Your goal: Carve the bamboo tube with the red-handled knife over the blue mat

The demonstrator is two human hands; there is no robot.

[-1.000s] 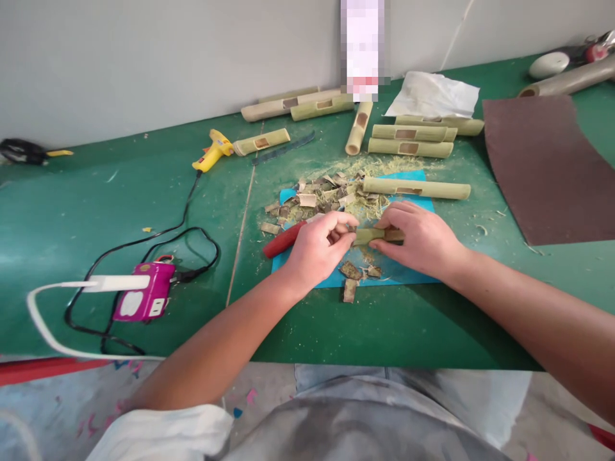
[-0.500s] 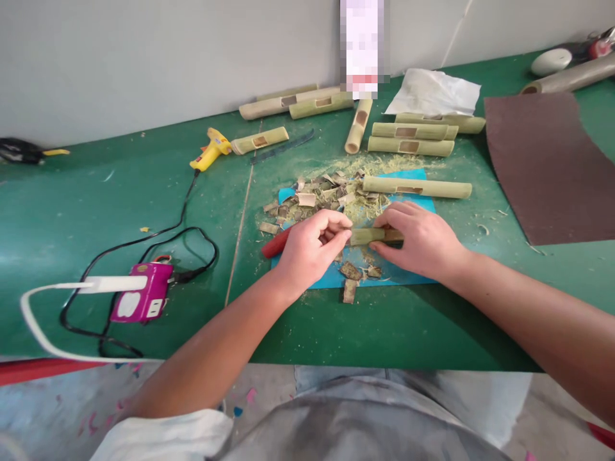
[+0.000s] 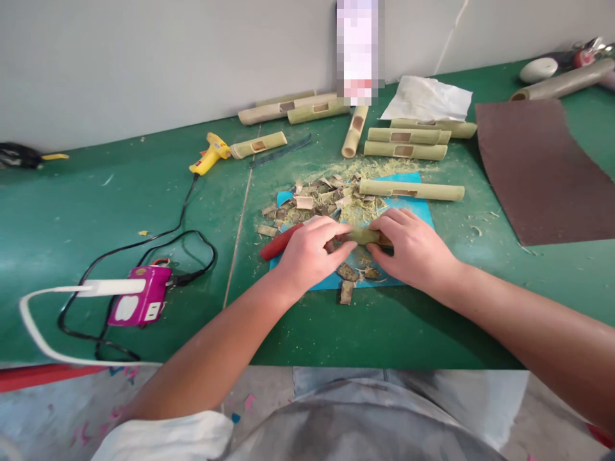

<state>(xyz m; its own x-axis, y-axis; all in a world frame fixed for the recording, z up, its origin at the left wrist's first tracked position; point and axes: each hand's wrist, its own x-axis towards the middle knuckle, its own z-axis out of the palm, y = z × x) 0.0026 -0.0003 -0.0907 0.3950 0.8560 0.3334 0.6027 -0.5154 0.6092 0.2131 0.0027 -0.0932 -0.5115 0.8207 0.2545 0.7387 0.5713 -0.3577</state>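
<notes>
Between my two hands lies a short bamboo tube (image 3: 361, 236), its ends hidden under my fingers. My left hand (image 3: 314, 253) grips the left end with thumb and fingertips. On the other end, my right hand (image 3: 413, 246) has its fingers wrapped over the tube. Both hands are low over a blue sheet (image 3: 327, 282) strewn with shavings. A red handle (image 3: 278, 244) pokes out beside my left hand. Just beyond my hands rests a longer bamboo tube (image 3: 432, 191) with a rectangular opening cut in it. Dark bamboo chips (image 3: 346, 292) lie in front.
Several notched bamboo tubes (image 3: 406, 151) lie toward the wall, some under white paper (image 3: 427, 99). A yellow glue gun (image 3: 210, 153) and a purple power adapter (image 3: 140, 296) with cables are at left. Brown sandpaper-like sheet (image 3: 542, 173) lies at right. Bamboo chips (image 3: 303, 202) heap on the blue sheet.
My left hand has shifted slightly right along the tube, and my hands are closer together. Less of the tube shows between them. The whole view has shifted a little.
</notes>
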